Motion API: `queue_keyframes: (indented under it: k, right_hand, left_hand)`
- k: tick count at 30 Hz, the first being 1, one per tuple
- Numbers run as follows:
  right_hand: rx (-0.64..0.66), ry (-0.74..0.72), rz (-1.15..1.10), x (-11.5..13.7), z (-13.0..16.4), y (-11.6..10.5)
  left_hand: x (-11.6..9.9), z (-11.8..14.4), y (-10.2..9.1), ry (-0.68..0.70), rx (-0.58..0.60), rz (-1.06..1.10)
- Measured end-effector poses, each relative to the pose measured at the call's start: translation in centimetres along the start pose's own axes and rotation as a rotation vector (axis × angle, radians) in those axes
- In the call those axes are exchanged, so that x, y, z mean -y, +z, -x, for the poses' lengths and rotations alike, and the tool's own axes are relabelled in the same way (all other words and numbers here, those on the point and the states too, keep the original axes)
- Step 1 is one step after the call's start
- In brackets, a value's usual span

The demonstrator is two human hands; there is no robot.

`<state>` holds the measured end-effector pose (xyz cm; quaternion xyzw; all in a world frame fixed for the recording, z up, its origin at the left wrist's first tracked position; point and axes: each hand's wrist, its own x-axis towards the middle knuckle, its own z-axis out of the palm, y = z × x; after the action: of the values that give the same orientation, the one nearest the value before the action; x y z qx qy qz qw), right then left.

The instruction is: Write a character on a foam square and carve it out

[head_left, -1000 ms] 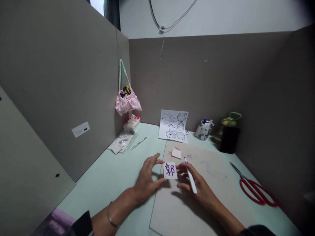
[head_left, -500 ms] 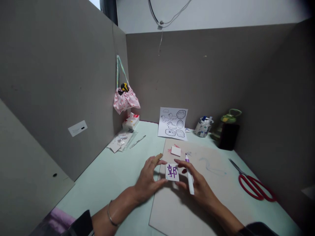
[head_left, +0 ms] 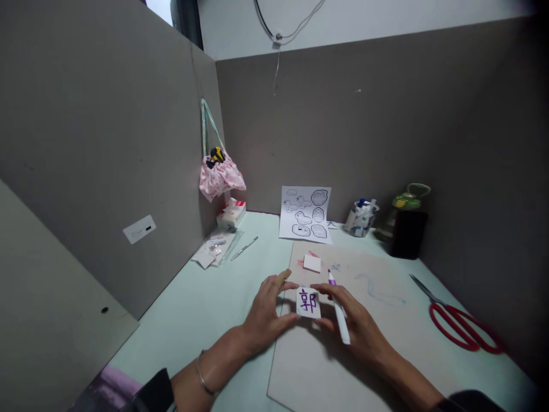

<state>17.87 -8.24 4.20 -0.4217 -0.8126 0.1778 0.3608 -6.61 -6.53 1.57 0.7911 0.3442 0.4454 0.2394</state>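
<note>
Over the grey cardboard sheet [head_left: 386, 337] near the desk's front edge, my left hand [head_left: 266, 317] and right hand [head_left: 358, 326] pinch a small white square card with a purple character [head_left: 308, 302] between fingertips. My right fingers also clamp a white purple-tipped marker [head_left: 339, 309]

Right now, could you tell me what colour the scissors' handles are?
Red; the scissors show in the head view.

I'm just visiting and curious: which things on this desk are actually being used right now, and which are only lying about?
In use:
left hand and right hand holding the small card with a purple character
purple marker in the right hand
grey board underneath

Lying about:
red scissors
outline drawing sheet
pen cup
pink pouch
blank white card
</note>
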Motion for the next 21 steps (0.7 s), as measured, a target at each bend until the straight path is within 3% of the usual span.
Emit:
queue_keyframes:
  k: [9,12,15,19,21]
  right_hand:
    - [0.015,0.078,0.023,-0.8,0.2,0.1]
    - [0.042,0.125,0.037,-1.7,0.3,0.1]
    - [0.051,0.166,0.049,-2.4,0.4,0.0]
    - [0.077,0.187,0.048,-2.5,0.3,-0.1]
    - [0.106,0.185,0.042,-2.5,0.2,-0.2]
  left_hand:
    - [-0.3,-0.3,0.3,-0.088,0.028,-0.019]
    - [0.0,-0.5,-0.6,-0.169,-0.003,-0.052]
    - [1.3,-0.3,-4.4,-0.303,-0.060,-0.133]
    - [4.7,1.0,-12.6,-0.571,-0.187,-0.376]
    - [6.5,1.6,-15.8,-0.701,-0.237,-0.532]
